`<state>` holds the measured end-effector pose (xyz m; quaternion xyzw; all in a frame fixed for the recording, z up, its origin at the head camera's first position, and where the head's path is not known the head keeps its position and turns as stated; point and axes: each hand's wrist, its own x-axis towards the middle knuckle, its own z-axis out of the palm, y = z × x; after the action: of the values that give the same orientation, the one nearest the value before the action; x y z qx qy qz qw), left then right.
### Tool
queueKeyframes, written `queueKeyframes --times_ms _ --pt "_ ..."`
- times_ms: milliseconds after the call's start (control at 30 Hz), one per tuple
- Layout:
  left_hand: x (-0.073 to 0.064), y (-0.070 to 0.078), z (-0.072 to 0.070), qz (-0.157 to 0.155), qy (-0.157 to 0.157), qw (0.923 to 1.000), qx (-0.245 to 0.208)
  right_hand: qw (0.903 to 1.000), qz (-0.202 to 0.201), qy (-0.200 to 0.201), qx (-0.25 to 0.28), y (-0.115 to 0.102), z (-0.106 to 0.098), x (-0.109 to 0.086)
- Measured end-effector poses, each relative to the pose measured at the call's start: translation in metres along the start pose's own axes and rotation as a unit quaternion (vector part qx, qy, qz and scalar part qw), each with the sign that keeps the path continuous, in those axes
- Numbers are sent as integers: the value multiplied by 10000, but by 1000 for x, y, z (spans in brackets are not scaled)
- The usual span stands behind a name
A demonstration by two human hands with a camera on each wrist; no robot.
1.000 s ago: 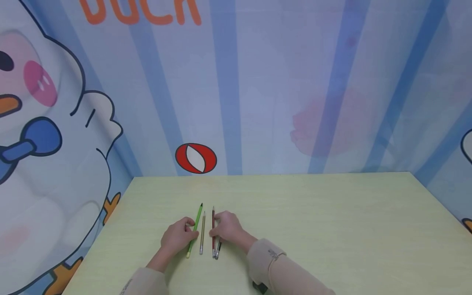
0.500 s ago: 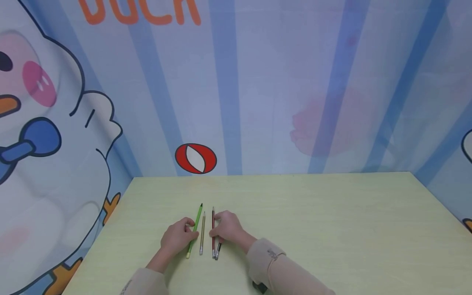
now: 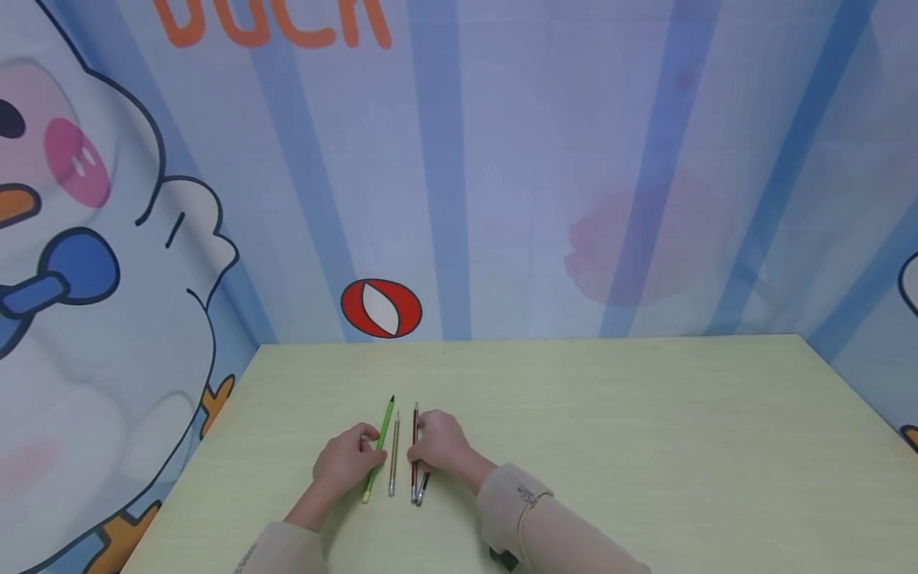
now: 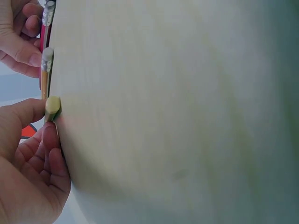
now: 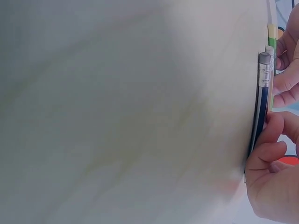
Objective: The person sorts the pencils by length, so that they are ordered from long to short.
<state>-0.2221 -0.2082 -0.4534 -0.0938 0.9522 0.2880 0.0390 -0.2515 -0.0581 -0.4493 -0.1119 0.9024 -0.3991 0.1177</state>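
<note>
Four pencils would be too exact a row to count past the hands, so I name each: a green pencil [image 3: 388, 418] lies leftmost on the table, dark tip pointing away. My left hand [image 3: 344, 462] pinches it between thumb and fingers. Right of it lies a thin gold pencil [image 3: 394, 454], untouched between the hands. My right hand [image 3: 445, 442] holds a dark red pencil [image 3: 414, 478] by thumb and fingertips. A dark pencil [image 5: 262, 100] with a grey eraser lies against the red one, its far part hidden under the right hand.
The pale yellow-green table [image 3: 610, 430] stretches to the right of the hands. Behind it hangs a blue striped cloth [image 3: 516, 159] printed with cartoon figures. A small black object [image 3: 504, 558] shows beneath the right sleeve.
The eraser ends of the red and dark pencils have shifted slightly left, with a small movement of the right hand and sleeve. The left hand stays put.
</note>
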Motion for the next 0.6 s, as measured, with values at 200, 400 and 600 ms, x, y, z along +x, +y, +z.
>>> queueKeyframes --times_ms 200,400,600 --pt "-1 1 -1 -61 -7 10000 -19 10000 -52 6 47 1 0 1" --pt "-1 1 -1 -80 -45 10000 -29 9997 164 -41 171 0 1 2" --pt "-1 1 0 -62 -16 10000 -5 9997 203 -16 122 0 3 3"
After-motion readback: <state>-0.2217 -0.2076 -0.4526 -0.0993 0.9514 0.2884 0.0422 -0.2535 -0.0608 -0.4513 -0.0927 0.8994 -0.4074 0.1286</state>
